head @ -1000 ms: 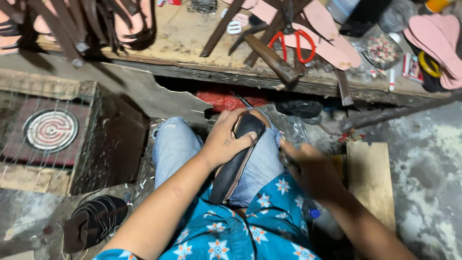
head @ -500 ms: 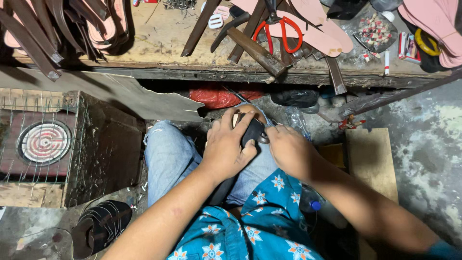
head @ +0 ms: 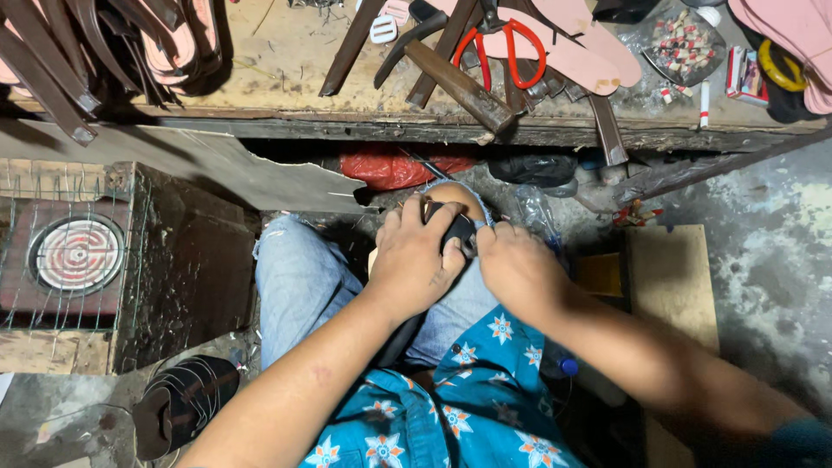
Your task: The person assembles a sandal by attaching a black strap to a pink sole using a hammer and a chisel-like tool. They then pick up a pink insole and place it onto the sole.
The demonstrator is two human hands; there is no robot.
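Left hand (head: 414, 264) grip clamps black sole (head: 457, 229), mostly hidden; right hand (head: 518, 270) grip unclear.

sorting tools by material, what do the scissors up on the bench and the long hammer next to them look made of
Red-handled scissors: the loops look like glossy red plastic, smooth and evenly coloured; the blades are dark grey, probably steel, though mostly hidden.
Long brown-handled hammer: the handle looks like worn wood, matte brown with scuffed pale patches; its dark head seems dull metal, likely iron or steel.
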